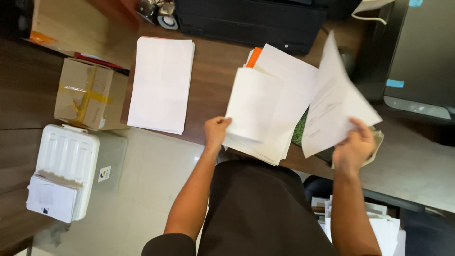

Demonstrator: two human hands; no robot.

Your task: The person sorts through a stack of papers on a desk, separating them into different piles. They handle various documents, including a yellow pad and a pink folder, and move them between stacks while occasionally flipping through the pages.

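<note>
Nearest the person, the left grip [217, 132] was closed on the lower left edge of a thick stack of white papers [265, 106], whose long axis ran up and away from it over the bench [213, 61]. To its right, the right grip [354, 144] pinched one loose sheet [332, 102] by its lower corner, tilted and just overlapping the stack. Farther left of both lay a flat white pile [162, 83]; beyond it, a taped cardboard box [87, 95].

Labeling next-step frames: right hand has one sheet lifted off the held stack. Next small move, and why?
Probably carry the single sheet in the right hand leftward and lay it on the flat pile on the desk: it is already clear of the stack that the left hand grips.
</note>
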